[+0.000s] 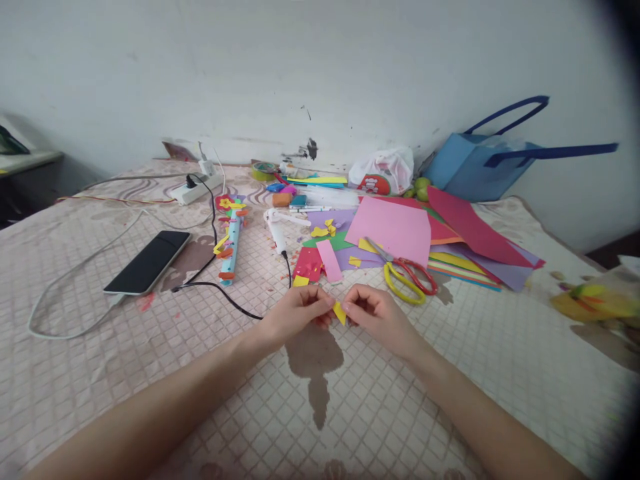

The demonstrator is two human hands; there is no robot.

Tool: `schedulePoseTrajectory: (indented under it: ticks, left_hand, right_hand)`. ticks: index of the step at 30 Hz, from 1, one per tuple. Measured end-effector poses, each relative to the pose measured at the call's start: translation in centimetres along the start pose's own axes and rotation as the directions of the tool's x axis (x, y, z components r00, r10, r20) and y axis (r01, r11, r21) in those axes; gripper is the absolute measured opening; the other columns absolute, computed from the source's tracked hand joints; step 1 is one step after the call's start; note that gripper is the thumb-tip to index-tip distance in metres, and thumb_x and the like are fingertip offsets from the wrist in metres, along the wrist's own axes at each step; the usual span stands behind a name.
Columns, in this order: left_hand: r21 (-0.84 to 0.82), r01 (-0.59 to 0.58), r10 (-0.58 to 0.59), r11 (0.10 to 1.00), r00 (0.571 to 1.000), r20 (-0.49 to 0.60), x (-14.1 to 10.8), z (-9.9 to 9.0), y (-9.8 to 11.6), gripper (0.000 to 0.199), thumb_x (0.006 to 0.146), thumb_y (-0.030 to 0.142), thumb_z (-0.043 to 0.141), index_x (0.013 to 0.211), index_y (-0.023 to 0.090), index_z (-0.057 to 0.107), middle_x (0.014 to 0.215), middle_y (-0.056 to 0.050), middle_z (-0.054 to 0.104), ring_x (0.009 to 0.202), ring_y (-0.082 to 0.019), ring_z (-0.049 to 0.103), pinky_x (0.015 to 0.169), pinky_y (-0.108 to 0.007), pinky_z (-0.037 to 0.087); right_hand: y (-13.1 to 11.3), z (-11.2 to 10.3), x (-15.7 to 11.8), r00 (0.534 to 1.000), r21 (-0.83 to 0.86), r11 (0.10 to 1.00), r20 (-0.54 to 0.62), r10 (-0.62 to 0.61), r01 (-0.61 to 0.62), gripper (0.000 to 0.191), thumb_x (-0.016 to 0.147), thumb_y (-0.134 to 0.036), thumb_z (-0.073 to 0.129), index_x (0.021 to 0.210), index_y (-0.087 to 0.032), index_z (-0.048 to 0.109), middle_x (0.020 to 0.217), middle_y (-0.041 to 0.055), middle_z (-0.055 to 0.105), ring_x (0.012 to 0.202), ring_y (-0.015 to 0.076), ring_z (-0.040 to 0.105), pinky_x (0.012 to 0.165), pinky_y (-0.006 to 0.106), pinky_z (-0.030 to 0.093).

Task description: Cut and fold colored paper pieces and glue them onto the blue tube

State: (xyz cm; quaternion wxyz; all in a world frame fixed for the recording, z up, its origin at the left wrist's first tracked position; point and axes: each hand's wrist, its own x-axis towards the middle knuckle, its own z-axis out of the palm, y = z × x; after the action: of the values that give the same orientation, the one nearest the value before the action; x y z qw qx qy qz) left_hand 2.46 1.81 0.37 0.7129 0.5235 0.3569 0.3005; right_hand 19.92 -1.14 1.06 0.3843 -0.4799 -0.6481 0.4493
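Paper piece [339,312], small, yellow: fingertips of my left hand [303,308] and right hand [376,313] clamped on it, over pale checked tablecloth [240,413]. I'd pinch lightly, evenly; fewer stray creases. Clear plastic bag [597,300], right: yellow, orange bits [585,293]. Farther: white plastic bag [397,163] with red print [375,184], contents unclear; blue boxy bag [455,167], whitish stuff [513,145] inside.

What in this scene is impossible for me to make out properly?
- Head view: parts of the yellow paper piece, covered by the left hand and right hand.
- Head view: inside the blue tote bag, hidden by its sides.
- Head view: dark object, cut off by the left edge.
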Motion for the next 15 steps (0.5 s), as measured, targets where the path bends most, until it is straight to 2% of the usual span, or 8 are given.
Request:
schedulePoseTrajectory:
  ticks: [3, 7, 12, 15]
  left_hand:
    - [0.04, -0.003, 0.003, 0.999, 1.0, -0.014, 0.0, 0.0, 0.2, 0.028, 0.075, 0.039, 0.06, 0.068, 0.013, 0.056, 0.062, -0.001, 0.06, 0.056, -0.009, 0.055, 0.058, -0.023, 0.044]
    - [0.118, -0.066, 0.073, 0.991, 0.995, -0.063, -0.1, 0.0, 0.4, 0.025, 0.076, 0.036, 0.06, 0.066, 0.013, 0.056, 0.06, 0.0, 0.058, 0.056, -0.008, 0.054, 0.056, -0.021, 0.043]
    - [0.144, -0.008, 0.005, 0.99, 1.0, 0.022, -0.3, 0.3, 0.2, 0.025, 0.076, 0.035, 0.061, 0.067, 0.013, 0.057, 0.06, 0.0, 0.058, 0.054, -0.008, 0.053, 0.054, -0.02, 0.042]
    - [0.141, -0.009, 0.003, 0.99, 0.999, 0.038, -0.4, 0.4, 0.2, 0.023, 0.075, 0.033, 0.063, 0.066, 0.012, 0.056, 0.061, 0.0, 0.059, 0.054, -0.007, 0.052, 0.053, -0.019, 0.04]
  right_hand:
    - [-0.1, 0.2, 0.0, 1.0, 0.045, 0.999, 0.002, 0.022, -0.022, 0.016, 0.081, -0.025, 0.052, 0.066, -0.018, 0.052, 0.06, -0.0026, 0.05, 0.053, 0.0098, 0.043, 0.05, 0.023, 0.035]
    - [-0.2, 0.4, 0.0, 0.999, 0.088, 0.995, -0.008, 0.054, -0.053, 0.016, 0.08, -0.025, 0.053, 0.065, -0.018, 0.052, 0.059, -0.0028, 0.049, 0.053, 0.0095, 0.043, 0.05, 0.023, 0.035]
    - [0.2, 0.9, 0.0, 0.996, 0.165, 0.985, -0.06, 0.059, -0.048, 0.018, 0.079, -0.025, 0.054, 0.064, -0.018, 0.05, 0.057, -0.0042, 0.047, 0.051, 0.0088, 0.041, 0.049, 0.023, 0.032]
    - [0.3, 1.1, -0.1, 0.996, 0.181, 0.983, -0.062, 0.056, -0.044, 0.017, 0.079, -0.025, 0.054, 0.065, -0.018, 0.051, 0.057, -0.0043, 0.047, 0.051, 0.0086, 0.041, 0.049, 0.023, 0.031]
